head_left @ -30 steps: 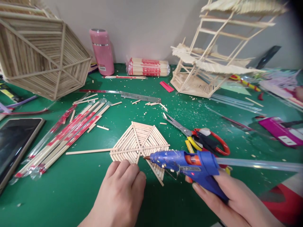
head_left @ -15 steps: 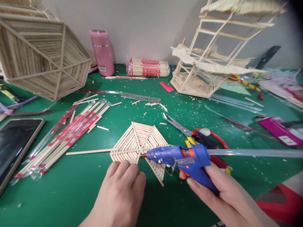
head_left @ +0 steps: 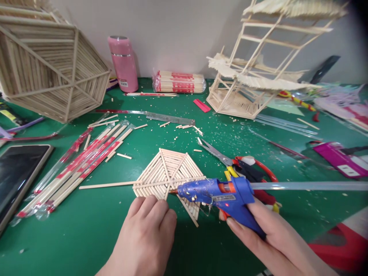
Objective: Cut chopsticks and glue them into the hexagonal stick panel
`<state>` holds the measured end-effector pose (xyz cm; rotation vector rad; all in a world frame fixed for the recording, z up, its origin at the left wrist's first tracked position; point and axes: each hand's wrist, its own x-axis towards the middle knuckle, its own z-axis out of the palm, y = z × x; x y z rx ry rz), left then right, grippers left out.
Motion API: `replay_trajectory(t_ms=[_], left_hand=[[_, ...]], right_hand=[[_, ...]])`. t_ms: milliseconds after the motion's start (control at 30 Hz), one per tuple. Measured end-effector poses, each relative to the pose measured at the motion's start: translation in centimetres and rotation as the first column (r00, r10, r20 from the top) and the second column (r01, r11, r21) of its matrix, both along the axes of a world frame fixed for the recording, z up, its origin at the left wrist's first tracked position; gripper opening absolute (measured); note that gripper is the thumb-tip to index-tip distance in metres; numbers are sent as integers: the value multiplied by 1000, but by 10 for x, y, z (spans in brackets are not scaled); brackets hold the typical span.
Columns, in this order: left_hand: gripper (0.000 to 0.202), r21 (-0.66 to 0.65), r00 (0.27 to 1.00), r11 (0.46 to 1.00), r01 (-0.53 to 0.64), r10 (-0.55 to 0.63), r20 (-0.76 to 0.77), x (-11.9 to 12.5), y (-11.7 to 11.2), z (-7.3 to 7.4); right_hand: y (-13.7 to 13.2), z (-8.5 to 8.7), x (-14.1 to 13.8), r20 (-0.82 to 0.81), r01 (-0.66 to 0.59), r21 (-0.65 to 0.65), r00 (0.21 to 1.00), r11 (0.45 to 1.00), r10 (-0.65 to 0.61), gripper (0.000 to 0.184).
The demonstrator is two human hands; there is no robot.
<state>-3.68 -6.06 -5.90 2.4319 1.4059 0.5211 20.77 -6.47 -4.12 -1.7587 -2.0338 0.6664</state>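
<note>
The left hand (head_left: 146, 230) is curled, knuckles up, at the near edge of the stick panel (head_left: 172, 165); its fingertips are hidden, so what it pinches, if anything, cannot be told. The right hand (head_left: 273, 237) is wrapped around the handle of the blue glue gun (head_left: 221, 191), a finger by the orange trigger. The panel lies flat on the green table (head_left: 71, 237), just beyond the left hand, with the nozzle (head_left: 173, 191) near its hub, by an open wedge (contact there is too small to judge). Good gluing here would probably mean a thin, even bead, a steady panel and left fingers well clear of the hot tip. The long stick (head_left: 106, 185) jutting left is best not bumped. Farther off lie the scissors (head_left: 218, 153), and by the wall stand a pink bottle (head_left: 123, 65) and packaged sticks (head_left: 180, 82).
</note>
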Motion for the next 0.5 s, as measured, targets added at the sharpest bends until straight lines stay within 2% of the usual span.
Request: replay_trajectory(t_ms=[100,233,367,500], left_hand=[[28,54,1000,998,-11,9,30,1,0,-6],[29,121,997,992,-24,15,74,1,0,-11],[26,26,1000,1000,-3,2,24,0,0,-4],[26,-28,1000,1000,8,-8,-2,-1,0,3]], right_hand=[[1,0,0,54,-100,-71,993,992,104,40],[1,1,1,76,-124,-92,988,988,131,44],[1,4,1,63,-164,-101,983,981,171,41],[3,2,0,63,-113,-98,991,989,119,37]])
